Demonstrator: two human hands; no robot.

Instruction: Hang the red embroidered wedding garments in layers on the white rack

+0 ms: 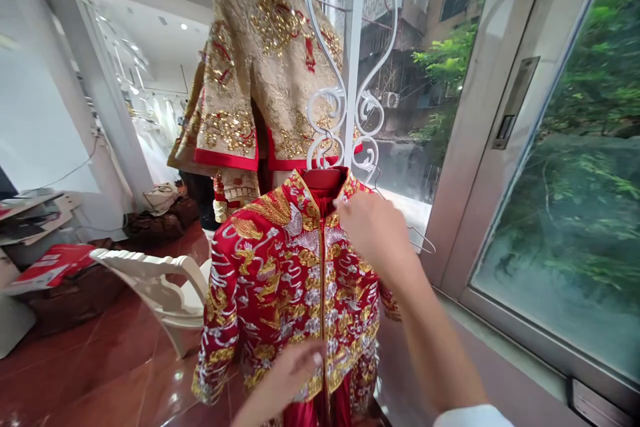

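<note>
A red jacket [280, 280] with a stand collar and dense gold and silver embroidery hangs in front of me. A dark red hanger [324, 178] shows inside its neck. My right hand [375, 227] is closed at the collar, on the right side of the front opening, its fingers pinching the jacket there; the fingertips are partly hidden. Lower down, my left hand [293, 367] is slightly blurred, fingers loosely apart, in front of the jacket near its lower front edge. I cannot tell whether it touches the cloth. A line like a zip runs down the jacket's middle.
A white scrolled metal rack [354, 60] stands behind the jacket. A beige and gold jacket [285, 67] with red trim hangs there. A cream chair [155, 273] stands left, and a sliding window [565, 180] is on the right. Bags [160, 217] lie on the red tiled floor.
</note>
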